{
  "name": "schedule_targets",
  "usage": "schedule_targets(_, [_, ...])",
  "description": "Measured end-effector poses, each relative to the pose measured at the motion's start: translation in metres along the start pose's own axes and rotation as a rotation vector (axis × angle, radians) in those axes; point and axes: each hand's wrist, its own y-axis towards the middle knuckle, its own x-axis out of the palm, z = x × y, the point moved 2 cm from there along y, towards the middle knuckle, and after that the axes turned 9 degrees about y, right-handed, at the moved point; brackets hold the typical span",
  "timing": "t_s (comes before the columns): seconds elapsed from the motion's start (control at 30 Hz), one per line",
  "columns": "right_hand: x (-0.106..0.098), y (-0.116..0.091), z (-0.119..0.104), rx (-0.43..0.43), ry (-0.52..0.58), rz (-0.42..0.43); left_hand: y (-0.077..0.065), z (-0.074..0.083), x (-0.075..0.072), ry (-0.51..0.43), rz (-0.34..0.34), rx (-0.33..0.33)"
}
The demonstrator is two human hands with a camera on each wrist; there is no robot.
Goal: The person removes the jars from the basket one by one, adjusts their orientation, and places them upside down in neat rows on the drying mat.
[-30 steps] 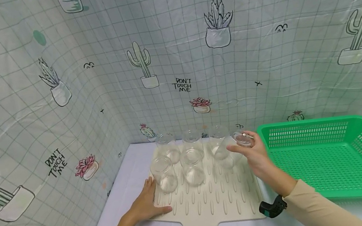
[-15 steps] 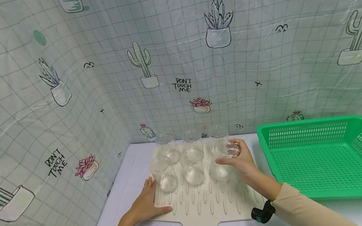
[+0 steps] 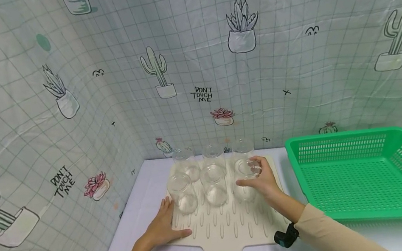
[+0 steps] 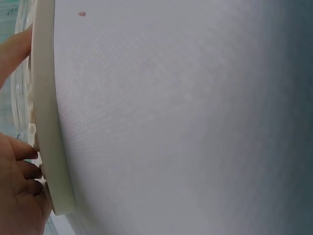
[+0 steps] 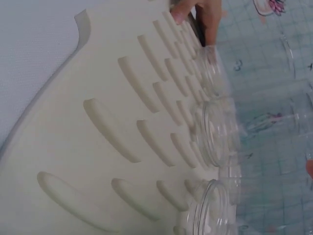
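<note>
My right hand point(image 3: 267, 182) holds a clear jar point(image 3: 244, 175) by its upper part, thumb at the near side and fingers around the far right. The jar stands upright on a cream ridged drying mat point(image 3: 220, 238), at the right end of the nearer row. Two more clear jars, the middle one point(image 3: 214, 188) and the left one point(image 3: 183, 194), share that row, with three behind. In the right wrist view the jars' ringed ends point(image 5: 210, 210) meet the mat. My left hand point(image 3: 162, 225) rests on the mat's left edge, its fingers extended and thumb on top.
A green plastic basket point(image 3: 353, 218) with slotted walls stands on the right, close to the mat. White cloth point(image 3: 129, 221) covers the table. A curtain point(image 3: 176, 60) printed with cacti hangs behind and at the left.
My right hand has brought the jar left and down from beside the basket onto the mat, turning it upright in line with the nearer row. My left hand has stayed in place.
</note>
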Motion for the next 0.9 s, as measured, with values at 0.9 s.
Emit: schedule_targets(0.9, [-0.002, -0.002, 0.0, -0.038, -0.262, -0.067, -0.002, 0.002, -0.001, -0.057, 0.0, -0.015])
